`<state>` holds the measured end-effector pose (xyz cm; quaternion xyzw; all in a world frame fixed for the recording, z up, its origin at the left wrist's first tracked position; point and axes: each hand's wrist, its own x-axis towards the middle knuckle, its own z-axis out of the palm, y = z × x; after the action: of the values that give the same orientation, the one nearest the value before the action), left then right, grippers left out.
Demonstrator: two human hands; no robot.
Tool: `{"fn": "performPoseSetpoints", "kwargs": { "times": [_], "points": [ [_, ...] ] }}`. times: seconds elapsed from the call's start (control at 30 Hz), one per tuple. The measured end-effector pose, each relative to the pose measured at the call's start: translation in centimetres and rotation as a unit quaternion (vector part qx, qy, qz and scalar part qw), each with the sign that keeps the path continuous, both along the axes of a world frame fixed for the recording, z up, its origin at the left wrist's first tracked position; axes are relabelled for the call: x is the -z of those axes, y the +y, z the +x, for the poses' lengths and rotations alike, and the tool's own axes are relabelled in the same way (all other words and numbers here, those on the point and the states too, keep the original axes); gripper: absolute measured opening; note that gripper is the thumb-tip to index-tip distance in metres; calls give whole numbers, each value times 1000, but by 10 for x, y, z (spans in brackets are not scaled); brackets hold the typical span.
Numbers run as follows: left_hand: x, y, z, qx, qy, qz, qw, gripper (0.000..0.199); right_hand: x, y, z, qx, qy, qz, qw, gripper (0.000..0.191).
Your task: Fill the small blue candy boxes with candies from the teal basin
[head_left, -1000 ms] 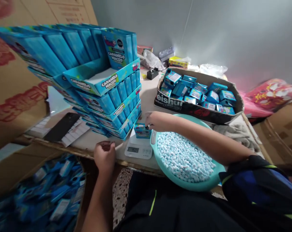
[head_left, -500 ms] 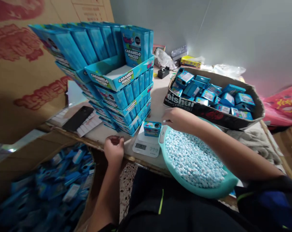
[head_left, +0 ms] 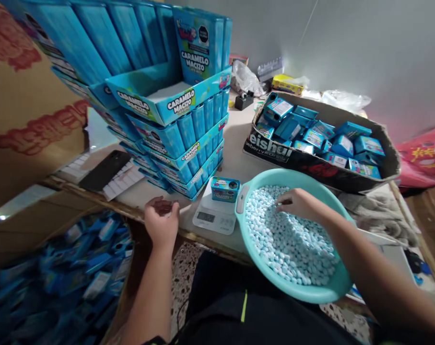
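Note:
My right hand (head_left: 299,205) is over the turquoise bowl (head_left: 292,293), its bunched fingertips at the surface of the small pale blue and white candies (head_left: 292,249). What those fingers hold, if anything, is hidden. Palm up by the table edge, my left hand (head_left: 162,218) has loosely curled fingers, with the thumb apart and nothing visible in it. Between the hands lies a white kitchen scale (head_left: 217,225) with a small display. A small blue candy box (head_left: 225,189) stands on the scale plate. The bowl's handle sits right beside the scale.
A tall stack of blue display trays (head_left: 170,108) filled with boxes rises behind my left hand. A dark carton (head_left: 275,152) holds several blue boxes at the back right. A black phone (head_left: 105,170) lies on the left. Below the table, a large carton holds many blue boxes (head_left: 91,268).
My right hand has moved from beside the candy box on the scale, where a small white piece showed at its fingertips, to the right into the bowl. My left hand stays by the table edge.

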<state>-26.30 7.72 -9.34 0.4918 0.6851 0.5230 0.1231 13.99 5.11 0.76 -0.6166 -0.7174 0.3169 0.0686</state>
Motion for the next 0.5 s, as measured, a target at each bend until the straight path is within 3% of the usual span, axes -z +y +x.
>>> {"fn": "performPoseSetpoints", "kwargs": {
  "times": [0.1,0.23,0.37,0.5],
  "points": [
    [-1,-5,-1,39,53,26,998,50,5,3,-1,-25,-14,11,1000,22],
    [1,-10,-4,110,138,78,981,41,-2,0,-17,-38,-26,48,998,26],
    [1,-9,-5,75,126,102,984,45,-11,7,-46,-58,37,125,990,21],
    [1,-9,-7,66,120,91,986,40,-27,34,-79,-99,65,228,967,21]
  ]
}}
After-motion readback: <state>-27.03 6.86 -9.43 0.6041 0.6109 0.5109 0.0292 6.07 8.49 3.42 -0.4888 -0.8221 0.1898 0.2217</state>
